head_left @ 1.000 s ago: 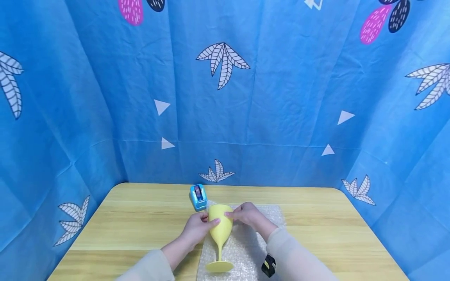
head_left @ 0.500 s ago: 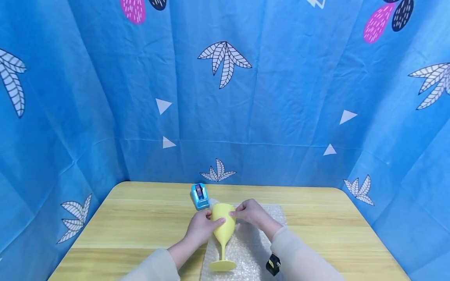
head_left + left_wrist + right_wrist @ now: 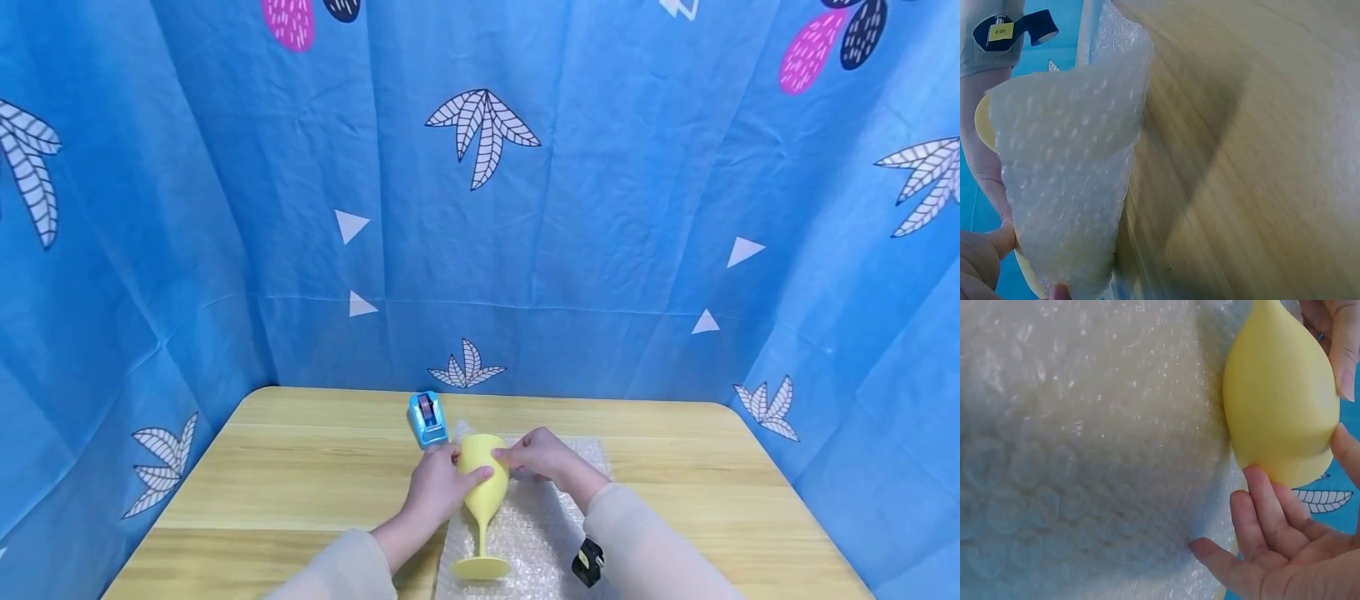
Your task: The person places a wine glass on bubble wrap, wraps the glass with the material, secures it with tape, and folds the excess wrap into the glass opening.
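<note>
A yellow plastic goblet (image 3: 483, 471) lies tilted over the left part of a bubble wrap sheet (image 3: 540, 537), its foot nearer the person. My left hand (image 3: 437, 485) grips the bowl from the left, thumb on top. In the left wrist view, the sheet's left edge (image 3: 1072, 169) is raised against the goblet, with a left fingertip on its outside; it covers most of the goblet there. My right hand (image 3: 546, 457) holds the bowl near the rim from the right. The right wrist view shows its thumb and fingertips against the bowl (image 3: 1282, 400), one finger over the wrap.
A blue tape dispenser (image 3: 428, 419) stands just beyond my left hand on the wooden table (image 3: 322, 467). Blue patterned cloth (image 3: 480, 250) hangs around the table's back and sides. A black wrist strap (image 3: 587, 562) shows beside the right sleeve.
The goblet and both hands shift slightly right in the head view, as does the whole scene a little. The left thumb lies farther across the bowl; both hands keep hold.
</note>
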The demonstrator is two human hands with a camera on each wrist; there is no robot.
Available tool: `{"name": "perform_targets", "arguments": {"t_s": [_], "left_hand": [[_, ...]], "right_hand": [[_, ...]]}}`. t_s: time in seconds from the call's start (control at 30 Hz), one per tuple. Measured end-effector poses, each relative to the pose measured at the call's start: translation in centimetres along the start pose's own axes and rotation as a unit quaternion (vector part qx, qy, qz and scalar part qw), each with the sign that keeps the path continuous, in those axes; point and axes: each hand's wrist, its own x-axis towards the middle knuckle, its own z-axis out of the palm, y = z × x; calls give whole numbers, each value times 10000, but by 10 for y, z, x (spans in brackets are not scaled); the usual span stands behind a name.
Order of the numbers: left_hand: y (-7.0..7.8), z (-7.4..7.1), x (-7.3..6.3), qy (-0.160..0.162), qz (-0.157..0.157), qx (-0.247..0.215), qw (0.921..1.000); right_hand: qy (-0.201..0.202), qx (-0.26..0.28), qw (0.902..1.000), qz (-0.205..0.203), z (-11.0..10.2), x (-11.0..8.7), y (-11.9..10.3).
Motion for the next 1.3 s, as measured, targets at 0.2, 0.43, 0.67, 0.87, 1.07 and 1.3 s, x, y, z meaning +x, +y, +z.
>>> {"name": "perform_targets", "arguments": {"t_s": [0.2,0.43,0.67,0.87,1.07,1.3], "left_hand": [[1,1,-1,27,163,-79,9998],[-10,-2,2,-112,526,-899,9945],[-16,0,1,-198,340,-1892,9811],[-20,8,0,-265,363,-2105,9766],[-20,13,0,-312,345,-2154,9754],[-18,15,-1,-372,568,-1877,9799]], "right_hand": [[16,2,9998,223,-3,4,0],[155,1,9991,388,-8,8,4],[169,-10,9992,372,-11,9,8],[57,160,9993,329,-15,7,13],[-311,373,9988,82,-19,7,19],[-606,458,9970,-163,-25,4,21]]}}
